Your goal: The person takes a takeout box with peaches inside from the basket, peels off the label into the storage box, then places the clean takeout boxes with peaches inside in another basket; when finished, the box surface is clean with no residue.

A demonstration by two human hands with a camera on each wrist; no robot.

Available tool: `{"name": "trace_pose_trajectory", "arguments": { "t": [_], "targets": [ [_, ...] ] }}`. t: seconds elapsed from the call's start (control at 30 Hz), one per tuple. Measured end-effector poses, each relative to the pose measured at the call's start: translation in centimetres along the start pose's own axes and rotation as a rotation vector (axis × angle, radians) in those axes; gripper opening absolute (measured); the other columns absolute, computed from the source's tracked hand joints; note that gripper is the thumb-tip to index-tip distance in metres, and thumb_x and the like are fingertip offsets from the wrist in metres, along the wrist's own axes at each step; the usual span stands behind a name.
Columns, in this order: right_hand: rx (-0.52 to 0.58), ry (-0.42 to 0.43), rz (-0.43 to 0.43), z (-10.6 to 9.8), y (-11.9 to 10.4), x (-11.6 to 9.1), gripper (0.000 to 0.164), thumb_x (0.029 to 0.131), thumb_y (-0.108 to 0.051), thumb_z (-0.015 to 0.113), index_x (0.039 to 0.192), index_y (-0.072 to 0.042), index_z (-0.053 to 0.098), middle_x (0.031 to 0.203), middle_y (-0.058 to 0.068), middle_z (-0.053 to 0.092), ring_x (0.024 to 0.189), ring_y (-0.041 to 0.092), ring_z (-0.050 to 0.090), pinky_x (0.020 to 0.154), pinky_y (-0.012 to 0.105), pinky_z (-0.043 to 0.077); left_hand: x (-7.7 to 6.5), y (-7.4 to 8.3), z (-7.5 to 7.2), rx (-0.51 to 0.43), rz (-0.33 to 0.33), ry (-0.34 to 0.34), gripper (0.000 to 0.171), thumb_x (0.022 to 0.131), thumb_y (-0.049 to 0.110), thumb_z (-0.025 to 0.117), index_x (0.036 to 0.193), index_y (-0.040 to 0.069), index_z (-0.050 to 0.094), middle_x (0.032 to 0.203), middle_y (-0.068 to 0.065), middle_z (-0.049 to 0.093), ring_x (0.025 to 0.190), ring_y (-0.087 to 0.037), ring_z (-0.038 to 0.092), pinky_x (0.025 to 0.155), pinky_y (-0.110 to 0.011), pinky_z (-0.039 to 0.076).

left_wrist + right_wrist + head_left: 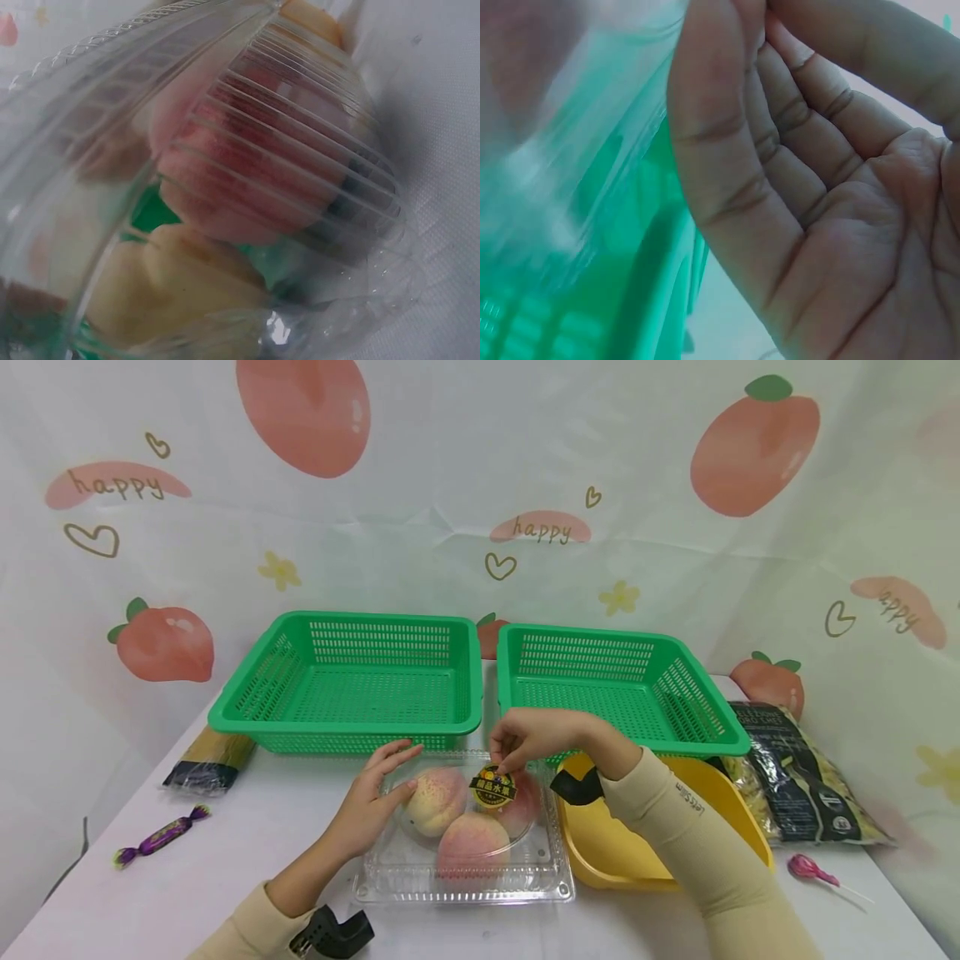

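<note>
On the table (285, 802), two green baskets (345, 727) stood behind a clear plastic box (517, 892). The left hand (372, 806) rested on the box with fingers spread, gripping nothing; the right hand (536, 737) appeared to pinch the upper edge of a label (492, 789). Three peaches (474, 847) sat inside, the label over them. Judged step: label handling; applying or peeling could not be determined. The next move called for a steadied box and controlled fingertips.

clear box (525, 883), closed | three peaches (472, 845) inside | black-gold label (492, 787), seemingly atop
</note>
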State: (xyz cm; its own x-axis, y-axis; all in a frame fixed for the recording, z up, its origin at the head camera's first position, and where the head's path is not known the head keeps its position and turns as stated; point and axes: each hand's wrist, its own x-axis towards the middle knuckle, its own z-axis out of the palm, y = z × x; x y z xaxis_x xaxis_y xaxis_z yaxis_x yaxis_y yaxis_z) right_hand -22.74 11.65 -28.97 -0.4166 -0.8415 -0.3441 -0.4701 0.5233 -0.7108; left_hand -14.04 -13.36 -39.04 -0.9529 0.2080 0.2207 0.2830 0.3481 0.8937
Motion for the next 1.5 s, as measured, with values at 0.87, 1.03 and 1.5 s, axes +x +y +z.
{"name": "trace_pose_trajectory", "arguments": {
  "t": [0.87,1.03,1.5],
  "targets": [
    [0.145,0.188,0.074,0.0,5.5,-7.5,0.015,0.090,-0.013,0.060,0.085,0.001,0.060,0.075,0.006,0.063,0.067,0.015,0.059,0.070,0.034,0.055,0.0,-0.1,-0.1,-0.006,0.004,0.000,0.044,0.092,0.007,0.055,0.134,0.001,0.047,0.145,-0.017,0.033,0.137,-0.040,0.025,0.104,-0.066,0.023],
    [0.187,0.221,0.101,0.3,6.4,-8.8,0.018,0.090,-0.016,0.061,0.087,0.001,0.061,0.076,0.005,0.063,0.067,0.013,0.060,0.073,0.039,0.055,0.0,-0.1,0.0,-0.008,0.003,-0.001,0.044,0.092,0.008,0.055,0.134,0.001,0.047,0.145,-0.016,0.033,0.137,-0.040,0.025,0.104,-0.067,0.023],
    [0.262,0.272,0.146,1.9,8.7,-11.6,0.021,0.091,-0.017,0.059,0.089,0.004,0.059,0.077,0.003,0.061,0.070,0.023,0.062,0.073,0.041,0.055,-0.1,-0.1,0.0,-0.015,0.015,0.002,0.043,0.092,0.008,0.056,0.134,0.002,0.048,0.144,-0.016,0.034,0.136,-0.040,0.025,0.104,-0.066,0.023]
  ]
}}
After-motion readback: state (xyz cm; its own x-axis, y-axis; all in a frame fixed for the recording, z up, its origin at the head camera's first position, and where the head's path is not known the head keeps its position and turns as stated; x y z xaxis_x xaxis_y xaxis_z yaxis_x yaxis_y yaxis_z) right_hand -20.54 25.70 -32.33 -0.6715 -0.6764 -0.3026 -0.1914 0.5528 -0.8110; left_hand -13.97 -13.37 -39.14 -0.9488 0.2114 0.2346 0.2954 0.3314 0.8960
